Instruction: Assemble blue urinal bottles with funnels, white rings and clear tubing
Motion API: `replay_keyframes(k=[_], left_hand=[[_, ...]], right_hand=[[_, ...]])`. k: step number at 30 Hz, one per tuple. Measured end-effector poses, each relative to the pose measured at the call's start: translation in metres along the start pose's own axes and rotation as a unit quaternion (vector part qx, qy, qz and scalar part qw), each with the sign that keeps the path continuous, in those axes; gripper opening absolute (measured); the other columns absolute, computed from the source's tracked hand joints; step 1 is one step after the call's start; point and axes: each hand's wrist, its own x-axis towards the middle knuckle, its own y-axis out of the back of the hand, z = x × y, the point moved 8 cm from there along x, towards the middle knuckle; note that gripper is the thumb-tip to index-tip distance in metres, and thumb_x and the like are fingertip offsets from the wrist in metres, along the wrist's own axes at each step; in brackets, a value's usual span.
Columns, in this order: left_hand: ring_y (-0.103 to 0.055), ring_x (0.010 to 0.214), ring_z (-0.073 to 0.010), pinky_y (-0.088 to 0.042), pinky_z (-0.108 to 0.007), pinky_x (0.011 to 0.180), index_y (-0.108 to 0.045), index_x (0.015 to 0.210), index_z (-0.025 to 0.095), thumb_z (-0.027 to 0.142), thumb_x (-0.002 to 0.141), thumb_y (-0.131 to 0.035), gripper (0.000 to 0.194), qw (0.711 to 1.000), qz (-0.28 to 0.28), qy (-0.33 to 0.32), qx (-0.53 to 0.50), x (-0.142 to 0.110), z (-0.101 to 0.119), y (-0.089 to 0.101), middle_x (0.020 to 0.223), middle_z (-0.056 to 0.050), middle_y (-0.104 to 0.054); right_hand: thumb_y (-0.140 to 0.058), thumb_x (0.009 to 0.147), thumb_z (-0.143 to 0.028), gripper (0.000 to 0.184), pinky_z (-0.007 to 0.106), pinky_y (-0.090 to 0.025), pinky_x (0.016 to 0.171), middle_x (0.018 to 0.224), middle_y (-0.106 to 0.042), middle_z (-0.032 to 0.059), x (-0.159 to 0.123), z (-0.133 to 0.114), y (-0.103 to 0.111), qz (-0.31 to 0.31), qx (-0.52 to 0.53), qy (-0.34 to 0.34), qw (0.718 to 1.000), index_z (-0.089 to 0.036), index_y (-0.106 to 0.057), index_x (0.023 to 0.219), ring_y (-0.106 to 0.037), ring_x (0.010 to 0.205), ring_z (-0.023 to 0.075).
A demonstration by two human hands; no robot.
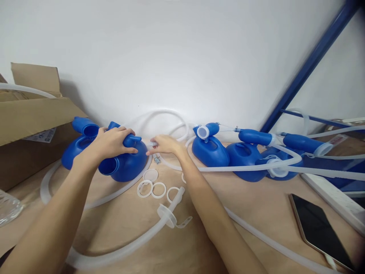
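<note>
My left hand [115, 141] is closed over the top of a blue plastic urinal bottle [132, 163], whose wide round mouth faces toward me. A narrow blue nozzle [137, 139] sticks out to the right from under its fingers. Just right of that nozzle, my right hand [165, 144] pinches the end of a clear flexible hose [153, 144]. Whether hose and nozzle touch, I cannot tell. Another blue bottle [72, 152] stands left of my left hand. A small metal clip [157, 160] lies below my right hand.
A translucent disc [150, 175], several white rings and a hose with a cap [167, 216] lie in front. Blue bottles [211, 152] with hoses stand at right, near a phone [319, 228]. An open cardboard box [34, 152] is at left; a white wall [171, 57] is behind.
</note>
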Motion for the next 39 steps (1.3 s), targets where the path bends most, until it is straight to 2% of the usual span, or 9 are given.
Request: replay_keyframes(k=[2, 7, 15, 19, 22, 26, 30, 35, 39], left_hand=[[-0.059, 0.125, -0.0437, -0.04, -0.053, 0.102, -0.066, 0.125, 0.023, 0.067, 0.083, -0.062, 0.06, 1.0, -0.007, -0.022, 0.003, 0.001, 0.005, 0.0, 0.129, -0.016, -0.069], [-0.062, 0.119, -0.0414, -0.044, -0.05, 0.097, -0.063, 0.13, 0.021, 0.061, 0.084, -0.061, 0.062, 0.999, -0.018, -0.035, 0.001, 0.0, 0.012, 0.004, 0.125, -0.015, -0.069], [-0.061, 0.119, -0.0392, -0.045, -0.052, 0.099, -0.063, 0.127, 0.021, 0.056, 0.089, -0.059, 0.051, 1.0, -0.024, -0.001, -0.014, 0.006, 0.001, 0.002, 0.127, -0.017, -0.068], [-0.048, 0.136, -0.0466, -0.027, -0.073, 0.113, -0.067, 0.125, 0.023, 0.047, 0.089, -0.061, 0.043, 0.999, 0.009, 0.009, 0.039, 0.001, -0.006, -0.002, 0.136, -0.016, -0.065], [-0.036, 0.144, -0.0524, -0.013, -0.083, 0.113, -0.064, 0.136, 0.023, 0.045, 0.087, -0.066, 0.054, 0.992, 0.064, 0.047, 0.103, -0.009, -0.009, 0.006, 0.146, -0.018, -0.057], [-0.039, 0.142, -0.0506, -0.018, -0.08, 0.115, -0.048, 0.154, 0.022, 0.044, 0.088, -0.066, 0.072, 0.985, 0.097, 0.067, 0.128, -0.018, -0.001, 0.019, 0.153, -0.023, -0.049], [-0.044, 0.141, -0.0447, -0.031, -0.063, 0.118, -0.059, 0.145, 0.02, 0.047, 0.092, -0.058, 0.06, 0.995, 0.072, -0.034, 0.062, -0.013, 0.039, 0.022, 0.147, -0.02, -0.056], [-0.063, 0.123, -0.0345, -0.048, -0.042, 0.102, -0.071, 0.128, 0.027, 0.058, 0.089, -0.056, 0.053, 0.976, -0.115, -0.169, -0.079, -0.027, 0.094, 0.001, 0.135, -0.011, -0.068], [-0.071, 0.107, -0.0321, -0.052, -0.037, 0.089, -0.073, 0.122, 0.025, 0.072, 0.083, -0.058, 0.062, 0.965, -0.191, -0.118, -0.135, -0.045, 0.081, -0.004, 0.123, -0.011, -0.075]], right_hand=[[-0.08, 0.082, -0.06, 0.047, 0.025, -0.035, 0.063, 0.085, -0.073, 0.0032, 0.001, -0.002, -0.013, -0.055, 0.023, 0.006, 0.998, -0.017, -0.07, 0.1, -0.065, 0.075, 0.0174], [-0.077, 0.087, -0.06, 0.059, 0.027, -0.044, 0.077, 0.111, -0.076, 0.0086, 0.01, -0.014, -0.038, -0.02, 0.05, 0.03, 0.998, -0.018, -0.065, 0.127, -0.071, 0.1, 0.0237], [-0.065, 0.09, -0.071, 0.056, 0.03, -0.048, 0.076, 0.104, -0.076, 0.0092, 0.012, -0.021, -0.047, -0.006, -0.01, 0.007, 1.0, -0.02, -0.066, 0.113, -0.072, 0.099, 0.0278], [-0.06, 0.093, -0.073, 0.058, 0.034, -0.05, 0.081, 0.107, -0.075, 0.0113, 0.013, -0.029, -0.05, 0.028, -0.025, -0.011, 0.999, -0.019, -0.063, 0.112, -0.072, 0.101, 0.0294], [-0.053, 0.098, -0.07, 0.056, 0.037, -0.052, 0.084, 0.11, -0.075, 0.0139, 0.015, -0.035, -0.059, 0.031, -0.02, -0.017, 0.999, -0.017, -0.06, 0.113, -0.071, 0.103, 0.0301], [-0.063, 0.1, -0.05, 0.039, 0.038, -0.053, 0.089, 0.121, -0.072, 0.0142, 0.02, -0.038, -0.062, 0.019, 0.005, 0.011, 1.0, -0.017, -0.06, 0.121, -0.069, 0.11, 0.0292], [-0.064, 0.101, -0.033, 0.032, 0.032, -0.049, 0.09, 0.121, -0.071, 0.0094, 0.021, -0.021, -0.041, 0.028, 0.033, 0.01, 0.999, -0.019, -0.062, 0.13, -0.067, 0.108, 0.0235], [-0.069, 0.095, -0.032, 0.018, 0.027, -0.044, 0.08, 0.096, -0.071, 0.0031, 0.0, 0.001, 0.008, 0.014, 0.078, 0.002, 0.997, -0.014, -0.072, 0.101, -0.063, 0.088, 0.0168], [-0.064, 0.098, -0.045, 0.032, 0.026, -0.045, 0.075, 0.097, -0.069, 0.0026, -0.035, -0.002, 0.066, 0.092, 0.16, -0.004, 0.983, -0.014, -0.071, 0.102, -0.061, 0.074, 0.0129]])
